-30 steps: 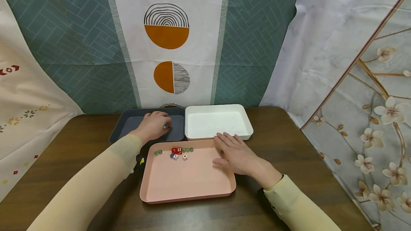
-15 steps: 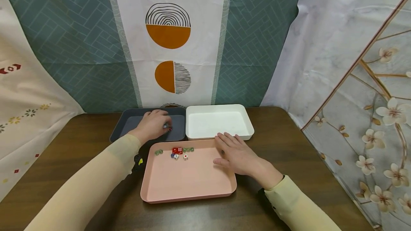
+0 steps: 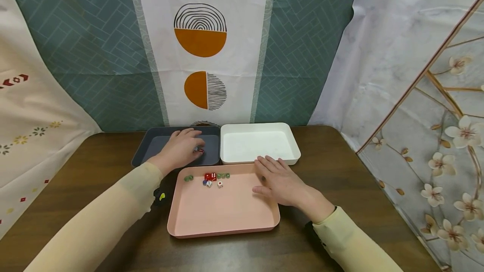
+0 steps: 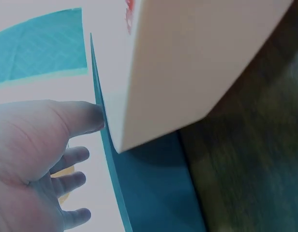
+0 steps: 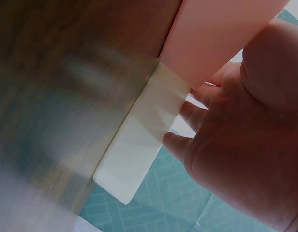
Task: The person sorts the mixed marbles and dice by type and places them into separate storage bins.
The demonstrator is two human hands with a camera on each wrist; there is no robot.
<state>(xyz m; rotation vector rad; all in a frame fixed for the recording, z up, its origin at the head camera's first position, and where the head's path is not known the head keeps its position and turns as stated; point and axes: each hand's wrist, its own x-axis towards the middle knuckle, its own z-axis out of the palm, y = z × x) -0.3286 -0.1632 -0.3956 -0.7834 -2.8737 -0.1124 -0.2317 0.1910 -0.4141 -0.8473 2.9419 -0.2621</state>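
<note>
My left hand (image 3: 183, 148) is over the dark grey tray (image 3: 152, 142), its fingers loosely bent and spread. Small dice (image 3: 201, 151), one of them dark red, lie beside its fingertips, partly hidden by the hand. In the left wrist view the fingers (image 4: 69, 185) are apart with nothing visible between them. My right hand (image 3: 280, 183) lies with straight fingers across the far right corner of the pink tray (image 3: 227, 217). Red dice (image 3: 210, 176), green dice (image 3: 223, 176), white dice (image 3: 220, 184) and a blue die (image 3: 205, 182) sit near that tray's far side.
A white tray (image 3: 258, 142) stands beside the dark one, behind the pink tray. All three trays are on a brown wooden table (image 3: 332, 167). Patterned cloth (image 3: 302, 45) hangs close behind the table.
My left hand's fingers have lifted and spread slightly beside the dice in the dark tray. The right hand has stayed in place. The head view has shifted a little.
</note>
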